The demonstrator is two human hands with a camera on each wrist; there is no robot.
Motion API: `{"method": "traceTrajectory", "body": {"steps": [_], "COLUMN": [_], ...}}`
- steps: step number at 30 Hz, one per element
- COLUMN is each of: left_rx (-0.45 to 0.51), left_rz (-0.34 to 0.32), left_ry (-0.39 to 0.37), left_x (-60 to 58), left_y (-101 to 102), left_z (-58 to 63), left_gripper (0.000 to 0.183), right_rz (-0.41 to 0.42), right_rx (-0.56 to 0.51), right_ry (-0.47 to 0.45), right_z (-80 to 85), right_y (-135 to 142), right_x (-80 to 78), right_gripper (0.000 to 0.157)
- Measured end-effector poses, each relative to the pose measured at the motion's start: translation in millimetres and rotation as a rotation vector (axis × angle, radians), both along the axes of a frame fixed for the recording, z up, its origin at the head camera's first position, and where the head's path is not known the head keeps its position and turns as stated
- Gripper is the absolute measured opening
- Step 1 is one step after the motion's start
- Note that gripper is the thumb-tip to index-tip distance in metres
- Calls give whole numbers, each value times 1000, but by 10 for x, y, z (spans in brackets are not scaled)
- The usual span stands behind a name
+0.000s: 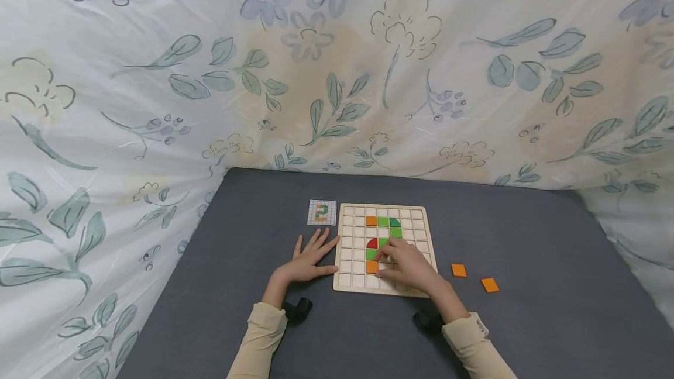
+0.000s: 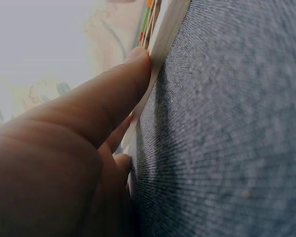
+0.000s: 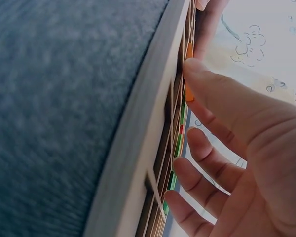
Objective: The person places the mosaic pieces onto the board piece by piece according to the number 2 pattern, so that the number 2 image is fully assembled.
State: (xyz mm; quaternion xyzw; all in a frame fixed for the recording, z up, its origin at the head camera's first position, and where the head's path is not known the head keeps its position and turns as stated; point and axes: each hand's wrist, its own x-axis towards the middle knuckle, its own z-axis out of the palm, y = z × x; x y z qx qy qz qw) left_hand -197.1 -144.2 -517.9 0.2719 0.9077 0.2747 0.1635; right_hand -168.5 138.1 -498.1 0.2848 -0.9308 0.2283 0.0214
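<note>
A square wooden grid board point(image 1: 358, 281) lies on the dark cloth. My left hand point(image 1: 307, 262) is spread flat beside it, its thumb and a fingertip touching the board's left edge. Over the lower middle cells is my right hand point(image 1: 409, 265), its thumb and index finger pinching an orange square tile point(image 3: 189, 93) at the grid. Other cells hold an orange tile point(image 1: 371, 221), green square tiles point(image 1: 383, 221), a dark green rounded tile point(image 1: 395, 222) and a red quarter-round tile point(image 1: 372, 243). The right fingers hide some cells.
A small printed card point(image 1: 322, 213) with a coloured figure on a grid lies off the board's upper left corner. Two loose orange tiles, a nearer tile point(image 1: 489, 285) and a farther tile point(image 1: 458, 270), are right of the board. A floral curtain point(image 1: 337, 75) hangs behind the table.
</note>
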Motion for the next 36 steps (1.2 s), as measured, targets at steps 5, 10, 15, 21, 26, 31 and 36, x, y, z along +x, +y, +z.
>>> {"method": "traceTrajectory", "body": {"steps": [5,10,15,21,26,31,36], "left_rx": [13,16,17,17,17,14,22], "left_rz": [-1,-2,-4,-7,-12,-17,-23], "left_ry": [-1,-6,-1,2,-2,0,-2], "left_x": [9,23,24,14,8,9,14], "left_y": [0,-2,1,6,12,5,-6], "left_z": [16,38,41,22,21,24,23], "left_gripper": [73,73,73,73,73,73,73], "right_rz": [-14,-17,-20,-15,-13,-13,-36], "right_rx": [18,18,14,-6,-30,-51,-53], "right_ry": [-28,-28,-30,-34,-21,-25,-39], "right_z": [16,13,8,5,-1,-5,-26], "right_y": [9,30,50,94,155,228,328], "right_x": [-1,-15,-23,-19,-2,13,29], "right_gripper": [24,23,23,21,22,22,22]}}
